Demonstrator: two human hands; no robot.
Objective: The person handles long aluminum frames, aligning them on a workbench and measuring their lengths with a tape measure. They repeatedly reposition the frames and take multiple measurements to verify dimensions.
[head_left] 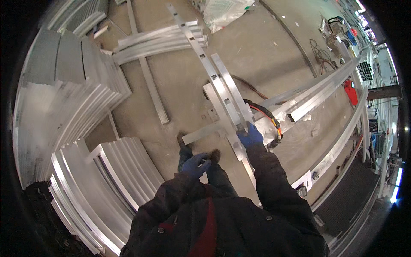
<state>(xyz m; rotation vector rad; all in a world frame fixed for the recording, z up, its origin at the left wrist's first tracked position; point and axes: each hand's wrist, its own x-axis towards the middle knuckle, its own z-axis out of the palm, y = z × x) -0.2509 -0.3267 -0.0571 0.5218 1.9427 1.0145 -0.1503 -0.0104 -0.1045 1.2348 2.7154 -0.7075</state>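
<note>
Slotted bar [209,67]: runs obliquely from the top of the view down toward the person's right hand [250,136], blue-gloved. The right fingers lie at its near end, on the right-hand edge, touching the metal there; whether they close around it cannot be told, as the glove hides the contact. A short bar [232,88] lies close along the right side of the slotted one, its lower end just beyond the same fingers. A flat crosspiece [201,133] extends leftward from beneath.

Left hand [196,165], also blue-gloved: well apart from the slotted bar, in front of the person's body and over the legs. Its fingers are loosely bent and slightly apart, with nothing seen in them.

Right of the bars: cables [274,120] in black, red and orange; beyond them a hollow tube [323,93], open end toward the person. Left: a tall stack of profiles [55,107], a lower stack [128,165] nearer the body. Farther off, on the floor [180,85]: a bundle [158,40] and a white bag [222,13].
</note>
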